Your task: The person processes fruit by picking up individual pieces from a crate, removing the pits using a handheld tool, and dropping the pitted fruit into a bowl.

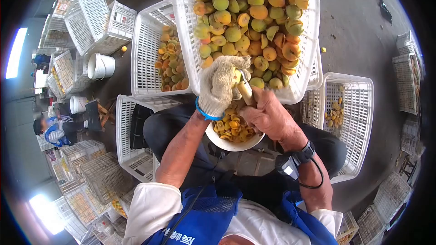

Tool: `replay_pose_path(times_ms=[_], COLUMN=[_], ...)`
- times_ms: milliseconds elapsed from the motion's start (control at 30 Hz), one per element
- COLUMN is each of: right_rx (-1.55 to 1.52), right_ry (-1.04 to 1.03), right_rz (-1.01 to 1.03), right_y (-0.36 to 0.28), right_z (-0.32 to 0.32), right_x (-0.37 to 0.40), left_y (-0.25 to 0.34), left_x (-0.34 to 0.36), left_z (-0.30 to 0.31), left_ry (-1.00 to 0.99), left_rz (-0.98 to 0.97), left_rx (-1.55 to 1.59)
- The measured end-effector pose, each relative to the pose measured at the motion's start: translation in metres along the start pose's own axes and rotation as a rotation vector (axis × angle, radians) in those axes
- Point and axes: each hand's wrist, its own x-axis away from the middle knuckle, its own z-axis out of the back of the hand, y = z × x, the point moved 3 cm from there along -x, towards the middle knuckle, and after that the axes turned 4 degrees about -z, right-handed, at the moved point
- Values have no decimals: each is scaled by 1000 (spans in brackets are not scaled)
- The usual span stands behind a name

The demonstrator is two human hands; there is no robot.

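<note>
Dull grey floor (338, 41) spreads around stacked, slotted white plastic crates (86, 18) and a round bucket (101, 66), with a rectangular white crate (313, 0) in front heaped with smooth, green-to-orange halved stone fruit (259, 12). Above a round white bowl (234, 146) of curled, orange-yellow scraps (234, 129), the left hand (218, 84), in a coarse knit glove with a blue cuff (206, 114), curls its fingers around a fruit piece (236, 76); the right hand (268, 114), bare, closes its fingers around a cylindrical, wood-coloured handle (246, 94) whose thin metal end (245, 75) is at that piece.
</note>
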Motion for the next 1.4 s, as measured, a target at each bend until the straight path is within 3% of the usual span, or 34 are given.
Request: replay_pose_path(times_ms=[133,233,300,467,567,633,700,767,967,1100,1167,1200,1267,1400], right_rx=[-60,-35,409,531,300,110,26,-133,-537,-547,-228,-226,122,-16], right_ry=[-29,55,275,339,196,-13,-61,-154,-331,-327,-231,-232,-36,-170], right_rz=[-65,87,199,197,310,185,131,-67,-117,-137,-27,-27,216,81], right_y=[7,33,39,40,45,41,28,24,33,37,34,40,51,30], right_z=[-4,-14,-15,-16,-5,-3,-3,-3,-10,-12,-7,-8,-6,-5], right_x=[-1,-13,-16,-14,-17,-11,-6,-1,1,0,-4,-6,-13,-2], left_y=[-2,-6,-9,-14,-14,-8,-6,-7,-9,-11,-6,-5,-8,-2], left_x=[1,5,3,7,10,10,11,11,11,12,11,12,12,13], left_z=[2,4,4,5,6,3,4,8,17,16,14,13,16,17], left_ry=[-2,-3,-74,-28,-34,-33,-64,-97,-174,-188,-188,-187,-215,-245], left_rz=[71,59,-141,-81,-2,6,29,72,64,72,69,67,64,151], left_rx=[37,-82,-269,-212,-51,-63,19,7,-66,-50,-46,-45,-24,-90])
